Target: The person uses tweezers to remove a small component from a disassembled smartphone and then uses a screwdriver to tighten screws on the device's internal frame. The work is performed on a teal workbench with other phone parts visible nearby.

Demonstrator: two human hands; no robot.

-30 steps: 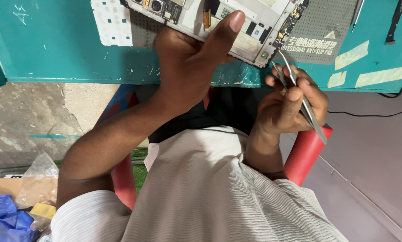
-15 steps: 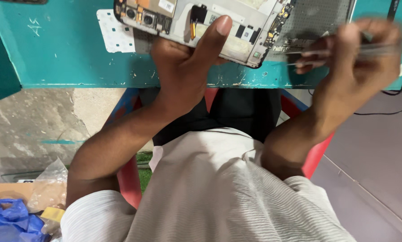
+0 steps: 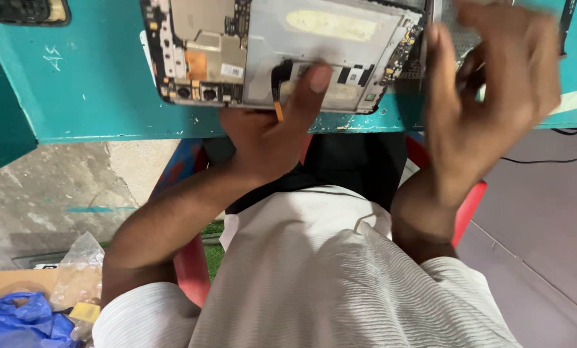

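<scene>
An opened phone (image 3: 263, 58) lies back-up on the teal table (image 3: 89, 96), its circuit boards, metal shields and grey battery bay exposed. My left hand (image 3: 269, 135) grips its near edge from below, thumb pressed on the lower middle beside a small orange flex strip. My right hand (image 3: 488, 96) is raised over the table just right of the phone. It is blurred, with its fingers curled, and I cannot tell whether anything is in it.
A dark device (image 3: 18, 9) lies at the table's top left corner. A black cable (image 3: 546, 158) hangs off the right edge. I sit on a red chair (image 3: 472, 200). On the floor at lower left are a blue bag (image 3: 18, 322) and clear plastic (image 3: 76, 277).
My right hand rose from below the table edge, where it held tweezers, to beside the phone. More of the phone has come into view as the camera tilted.
</scene>
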